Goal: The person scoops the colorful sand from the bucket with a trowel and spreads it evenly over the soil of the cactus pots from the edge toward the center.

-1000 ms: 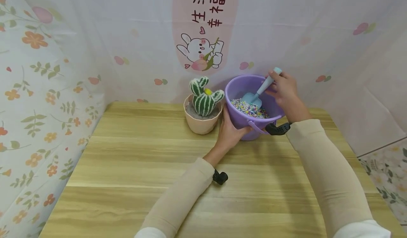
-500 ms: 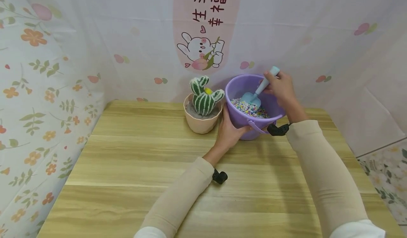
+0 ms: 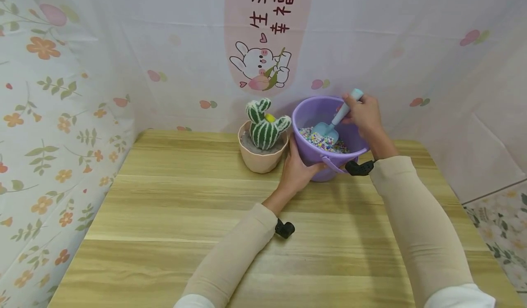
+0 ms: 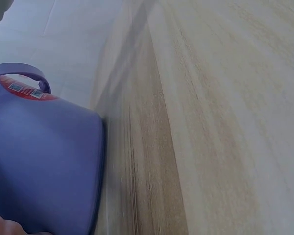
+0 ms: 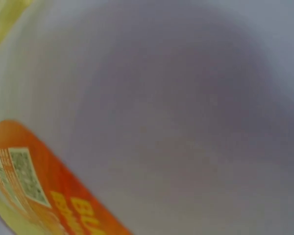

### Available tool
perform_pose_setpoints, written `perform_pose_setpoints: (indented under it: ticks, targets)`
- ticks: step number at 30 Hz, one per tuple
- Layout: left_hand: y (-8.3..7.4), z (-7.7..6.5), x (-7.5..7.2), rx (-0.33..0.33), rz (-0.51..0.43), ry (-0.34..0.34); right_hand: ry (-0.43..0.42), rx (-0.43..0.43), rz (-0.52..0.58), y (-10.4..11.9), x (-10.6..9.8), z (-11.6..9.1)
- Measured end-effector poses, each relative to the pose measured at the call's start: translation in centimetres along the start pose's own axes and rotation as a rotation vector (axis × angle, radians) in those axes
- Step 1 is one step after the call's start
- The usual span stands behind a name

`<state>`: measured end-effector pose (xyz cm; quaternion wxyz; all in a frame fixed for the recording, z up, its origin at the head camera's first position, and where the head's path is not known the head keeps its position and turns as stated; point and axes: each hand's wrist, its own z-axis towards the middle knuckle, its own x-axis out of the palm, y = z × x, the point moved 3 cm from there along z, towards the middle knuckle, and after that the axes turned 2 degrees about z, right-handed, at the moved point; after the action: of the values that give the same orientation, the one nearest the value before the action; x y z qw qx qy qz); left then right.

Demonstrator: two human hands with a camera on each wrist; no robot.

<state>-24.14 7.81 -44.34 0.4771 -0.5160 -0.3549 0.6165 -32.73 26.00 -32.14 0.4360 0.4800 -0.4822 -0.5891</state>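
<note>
wood tbl [image 3: 185, 207] holds bucket [image 3: 308, 149] nr printed cloth [image 3: 185, 56].

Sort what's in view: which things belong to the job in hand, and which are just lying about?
In use:
purple bucket, held by the left hand
blue scoop, gripped by the right hand
colored beads

Seemingly idle:
potted cactus, untouched

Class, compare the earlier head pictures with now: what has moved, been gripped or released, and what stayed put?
The right hand and the scoop handle it grips have shifted very slightly left since the first picture. Nothing was newly gripped or released. The left hand on the purple bucket, and the potted cactus, stayed put.
</note>
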Motion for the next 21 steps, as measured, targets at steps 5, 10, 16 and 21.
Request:
perform_pose_setpoints:
  ticks: [5,10,16,21]
  targets:
    - [0.13,0.00,0.10,-0.023,0.016,0.002,0.012,0.034,0.008,-0.10,-0.09,-0.18]
    - [0.11,0.00,0.14,-0.032,0.031,0.003,0.025,0.072,0.016,-0.14,-0.28,-0.29]
    - [0.05,-0.07,0.21,-0.032,0.036,0.005,0.012,0.141,0.038,-0.37,-0.58,-0.23]
    - [-0.03,-0.06,0.13,-0.037,0.038,-0.011,0.006,0.168,0.064,-0.33,-0.56,-0.21]
